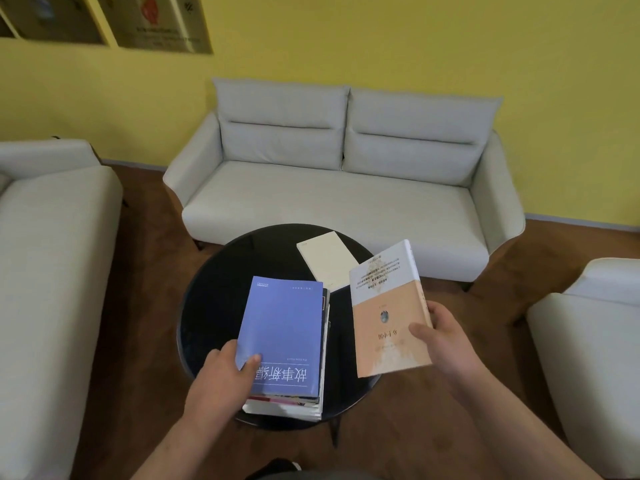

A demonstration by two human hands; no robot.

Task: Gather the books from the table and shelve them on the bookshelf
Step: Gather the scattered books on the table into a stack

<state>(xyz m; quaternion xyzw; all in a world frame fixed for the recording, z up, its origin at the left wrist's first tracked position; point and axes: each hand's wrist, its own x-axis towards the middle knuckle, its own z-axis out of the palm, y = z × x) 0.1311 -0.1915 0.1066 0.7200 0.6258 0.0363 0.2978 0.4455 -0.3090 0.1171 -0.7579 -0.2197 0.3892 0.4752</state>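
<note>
A round black table (214,306) stands in front of me. A stack of books (301,403) lies on its near side, topped by a blue book (284,327). My left hand (225,375) grips the stack's near left corner, thumb on the blue cover. My right hand (440,337) holds a peach and white book (384,306) tilted above the table's right edge, thumb on its cover. A cream book (327,259) lies flat at the far side of the table. No bookshelf is in view.
A light grey sofa (346,202) stands behind the table against a yellow wall. Another sofa (52,254) is at the left and an armchair (588,341) at the right. Brown floor surrounds the table. Framed pictures (162,22) hang at the upper left.
</note>
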